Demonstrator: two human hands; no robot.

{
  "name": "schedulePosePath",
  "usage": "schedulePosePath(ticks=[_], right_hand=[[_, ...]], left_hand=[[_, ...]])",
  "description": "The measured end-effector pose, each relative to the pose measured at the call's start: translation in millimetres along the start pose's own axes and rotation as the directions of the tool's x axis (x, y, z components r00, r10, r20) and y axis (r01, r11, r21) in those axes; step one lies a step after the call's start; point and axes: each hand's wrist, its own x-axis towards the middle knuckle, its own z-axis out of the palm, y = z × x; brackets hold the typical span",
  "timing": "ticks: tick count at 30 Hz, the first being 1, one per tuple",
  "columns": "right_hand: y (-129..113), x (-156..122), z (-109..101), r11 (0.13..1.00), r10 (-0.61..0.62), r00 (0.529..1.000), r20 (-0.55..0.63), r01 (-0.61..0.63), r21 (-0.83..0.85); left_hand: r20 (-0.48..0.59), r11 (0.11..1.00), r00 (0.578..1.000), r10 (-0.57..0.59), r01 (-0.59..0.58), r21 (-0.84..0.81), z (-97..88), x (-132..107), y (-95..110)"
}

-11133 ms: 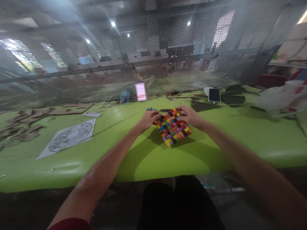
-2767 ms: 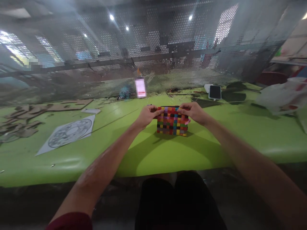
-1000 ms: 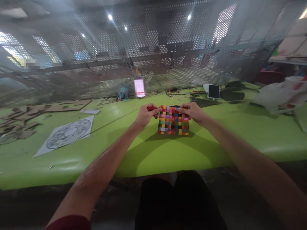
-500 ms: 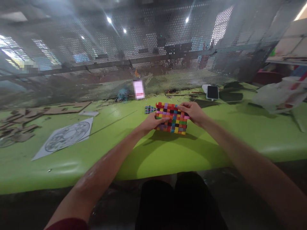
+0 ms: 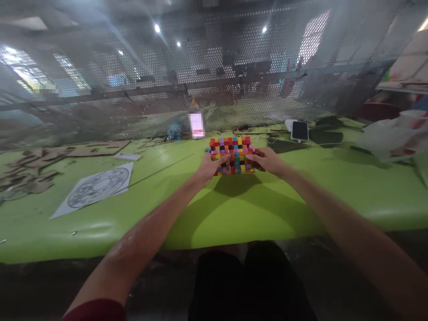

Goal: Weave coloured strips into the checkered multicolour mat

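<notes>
A small woven pouch [image 5: 236,154], checked in red, yellow, blue, purple, orange and black strips, is held up above the green tabletop [image 5: 220,218]. My left hand [image 5: 210,166] grips its left side, thumb across the front face. On the right edge, my right hand [image 5: 266,160] pinches it with the thumb in front and the fingers behind. A small patterned piece [image 5: 207,150] peeks out at the pouch's left, mostly covered by my left hand.
Cardboard scraps [image 5: 33,167] and a sheet with a ring drawing [image 5: 96,185] lie to the left. A white-framed phone [image 5: 299,131] and a plastic bag [image 5: 389,136] are at the right. Behind stands a perforated metal screen [image 5: 207,76], with a blurred-out bright panel [image 5: 196,124] before it.
The pouch has gone from tilted to level, its front squarer to me. My right hand has slid from the top right corner down to the right edge. The patterned piece is now more hidden.
</notes>
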Motion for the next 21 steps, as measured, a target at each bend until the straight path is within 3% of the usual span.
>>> schedulePosePath(ticks=[4, 11, 21], right_hand=[[4.4, 1.0, 8.6, 0.996, -0.047, 0.995, -0.083, 0.054, 0.078], [4.7, 4.5, 15.4, 0.941, 0.035, 0.989, -0.143, 0.015, 0.338], [3.2, 4.4, 16.9, 0.897, -0.002, 0.996, -0.088, 0.041, 0.439]], left_hand=[[-0.012, 0.996, 0.998, 0.068, -0.067, 0.067, 3.2, -3.6, -0.3], [-0.018, 0.989, 0.991, 0.132, -0.131, 0.073, 8.0, -6.6, -0.4], [0.035, 0.994, 0.994, 0.108, -0.109, 0.024, 1.1, -2.3, -1.7]])
